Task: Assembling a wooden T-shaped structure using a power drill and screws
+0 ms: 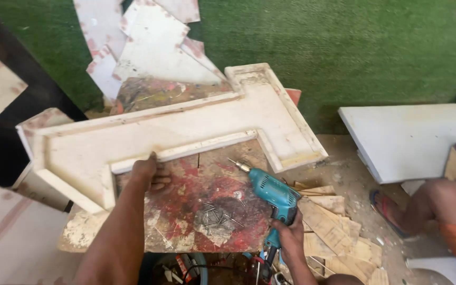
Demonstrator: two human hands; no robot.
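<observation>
At the far left of the frame, a pale board [6,232] lies flat, with a black panel [6,142] above it. Moving right, a large white shallow tray-like form [149,140], edged with raised strips and shaped with stepped arms, rests on a paint-stained work table [196,216] at centre frame. The left hand [151,174] is closed over the inner edge strip of the form, fingers curled beneath it, thumb on top. Loose white offcuts [149,47] lean against the green wall covering [344,47] in the upper centre.

Below centre, a small heap of nails [215,216] lies on the table (count not determinable). Just right of it, the right hand [286,237] grips the handle of a teal electric drill [273,192], bit pointing up-left toward the form but not touching it. Lower right of the drill, stacked wooden scraps [333,221] sit on the floor. At the right edge, a white slab [407,140] lies flat, and another person's leg [439,200] with a sandal [383,208] is visible.
</observation>
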